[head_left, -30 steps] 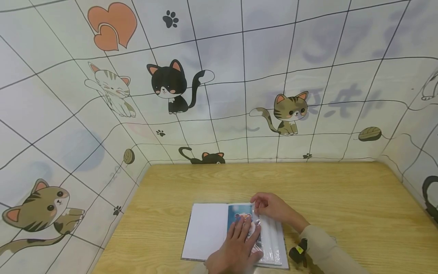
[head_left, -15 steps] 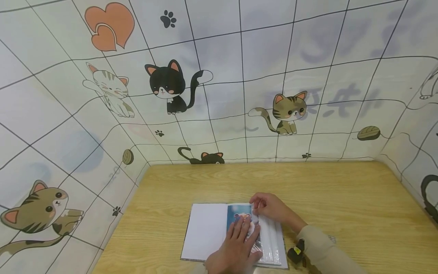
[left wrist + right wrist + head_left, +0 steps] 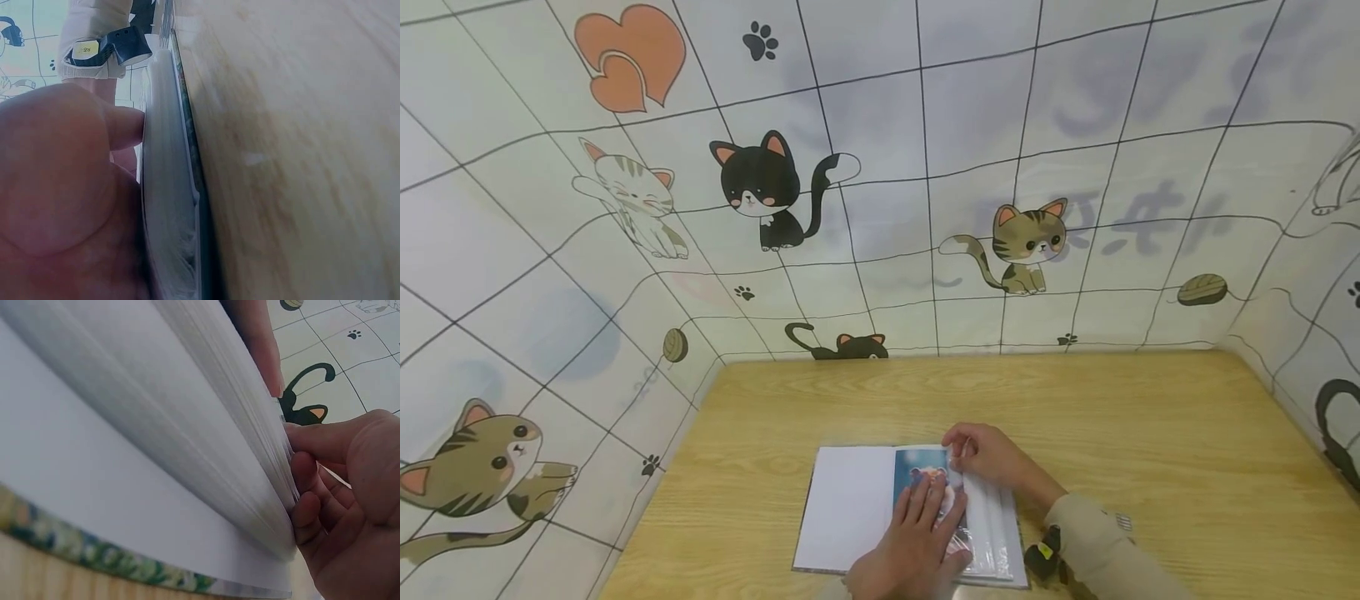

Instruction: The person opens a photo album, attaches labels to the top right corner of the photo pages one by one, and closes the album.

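An open photo album lies on the table, its left side a blank white page. On the right side a blue picture shows under clear plastic pockets. My left hand rests with spread fingers on that picture, covering much of it. At the album's upper right, my right hand pinches the edge of a pocket page. From the right wrist view, thumb and curled fingers meet at the edge of the thick page stack. The left wrist view shows the palm against the stack.
The wood-grain table runs back to a wall covering printed with cats and grid lines. A black wrist camera sits at the right sleeve. A small striped item lies beside that sleeve.
The whole head view has shifted slightly to the right, so everything appears a little further left. Both hands keep the same places on the album.
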A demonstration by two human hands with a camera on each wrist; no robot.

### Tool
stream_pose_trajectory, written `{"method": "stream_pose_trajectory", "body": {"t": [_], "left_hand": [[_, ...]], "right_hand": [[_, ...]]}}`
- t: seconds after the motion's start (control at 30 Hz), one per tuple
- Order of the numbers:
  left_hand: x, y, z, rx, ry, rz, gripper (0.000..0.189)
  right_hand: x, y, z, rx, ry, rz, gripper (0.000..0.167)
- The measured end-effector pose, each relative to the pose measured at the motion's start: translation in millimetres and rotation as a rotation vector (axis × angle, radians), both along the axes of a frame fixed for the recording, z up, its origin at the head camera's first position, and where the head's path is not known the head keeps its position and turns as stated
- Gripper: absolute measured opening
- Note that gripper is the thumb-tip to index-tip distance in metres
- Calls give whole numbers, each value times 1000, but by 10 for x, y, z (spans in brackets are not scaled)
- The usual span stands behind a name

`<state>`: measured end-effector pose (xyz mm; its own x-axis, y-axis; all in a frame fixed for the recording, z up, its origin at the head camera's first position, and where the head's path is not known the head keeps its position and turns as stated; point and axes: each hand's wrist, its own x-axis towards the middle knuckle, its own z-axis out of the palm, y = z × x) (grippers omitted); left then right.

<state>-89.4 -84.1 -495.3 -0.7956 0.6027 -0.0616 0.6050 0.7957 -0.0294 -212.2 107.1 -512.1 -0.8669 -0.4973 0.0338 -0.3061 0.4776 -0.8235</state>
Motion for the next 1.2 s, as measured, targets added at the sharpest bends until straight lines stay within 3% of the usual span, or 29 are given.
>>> {"method": "stream_pose_trajectory", "body": {"t": [0.17,0.4,0.63,0.93,1.2], "left_hand": [[-19,5,19,26,-103,33,63],[4,-17,33,11,-32,20,61],[-14,-2,33,12,-112,42,64],[-7,3,23,-6,-39,22,62],[-17,8,18,14,-113,41,65]], "right_hand": [[23,-24,38,-4,-9,-12,19],[23,-60,8,1,-28,-30,20],[22,-57,11,-15,-58,-61,20],[34,-31,15,-33,-50,-59,18],[47,-47,-7,-26,-52,-88,18]]}}
